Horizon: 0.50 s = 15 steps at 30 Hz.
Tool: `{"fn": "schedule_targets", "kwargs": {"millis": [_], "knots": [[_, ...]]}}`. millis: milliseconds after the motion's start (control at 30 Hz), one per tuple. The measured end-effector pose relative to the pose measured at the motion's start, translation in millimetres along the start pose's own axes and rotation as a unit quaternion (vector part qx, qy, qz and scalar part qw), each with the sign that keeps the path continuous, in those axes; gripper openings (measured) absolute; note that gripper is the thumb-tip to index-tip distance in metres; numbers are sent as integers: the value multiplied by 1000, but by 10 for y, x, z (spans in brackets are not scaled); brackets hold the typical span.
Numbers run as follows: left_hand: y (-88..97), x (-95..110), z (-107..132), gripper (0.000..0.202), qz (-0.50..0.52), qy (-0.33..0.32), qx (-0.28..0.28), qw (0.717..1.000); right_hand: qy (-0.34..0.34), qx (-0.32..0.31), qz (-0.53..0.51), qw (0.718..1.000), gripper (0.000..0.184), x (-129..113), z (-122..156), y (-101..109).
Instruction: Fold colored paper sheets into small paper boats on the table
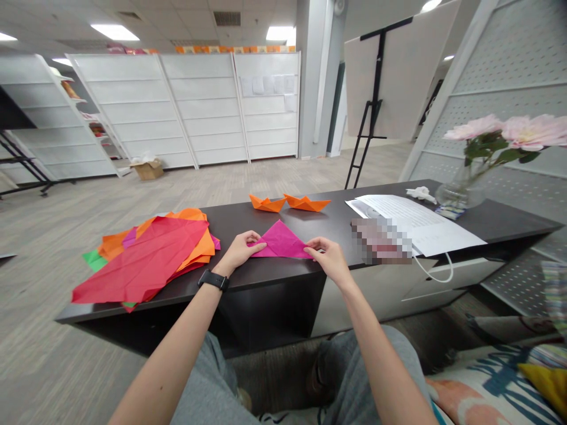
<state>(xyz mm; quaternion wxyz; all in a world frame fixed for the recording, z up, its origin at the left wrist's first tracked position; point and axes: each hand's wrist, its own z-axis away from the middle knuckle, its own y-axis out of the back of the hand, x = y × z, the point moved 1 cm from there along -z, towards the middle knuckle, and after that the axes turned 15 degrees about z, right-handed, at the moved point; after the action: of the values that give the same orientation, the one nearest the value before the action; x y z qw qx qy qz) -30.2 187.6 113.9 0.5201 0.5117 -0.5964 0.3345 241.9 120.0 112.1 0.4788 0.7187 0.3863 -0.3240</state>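
Note:
A magenta sheet of paper, folded into a triangle with its point away from me, lies on the dark cabinet top near its front edge. My left hand pinches the left corner between thumb and fingers. At the right corner, my right hand grips the paper the same way. Beyond the triangle stand two folded orange paper boats, the left boat and the right boat, side by side. A black band is on my left wrist.
Left of my hands lies a loose pile of coloured paper, red on top. To the right are printed sheets, a pixelated object, a white cable, a crumpled tissue and a glass vase with pink flowers.

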Motion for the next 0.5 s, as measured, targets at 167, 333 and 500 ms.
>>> {"fn": "schedule_targets", "kwargs": {"millis": [167,333,500], "knots": [[-9,-9,-23,39,-20,-13,0,1000,1,-2,16,1000,27,-1,-7,4],[-32,218,110,29,-74,-73,50,993,5,-13,37,999,28,-4,-23,41],[-19,462,593,9,-153,-149,155,964,6,-17,46,999,30,3,-15,51]]}}
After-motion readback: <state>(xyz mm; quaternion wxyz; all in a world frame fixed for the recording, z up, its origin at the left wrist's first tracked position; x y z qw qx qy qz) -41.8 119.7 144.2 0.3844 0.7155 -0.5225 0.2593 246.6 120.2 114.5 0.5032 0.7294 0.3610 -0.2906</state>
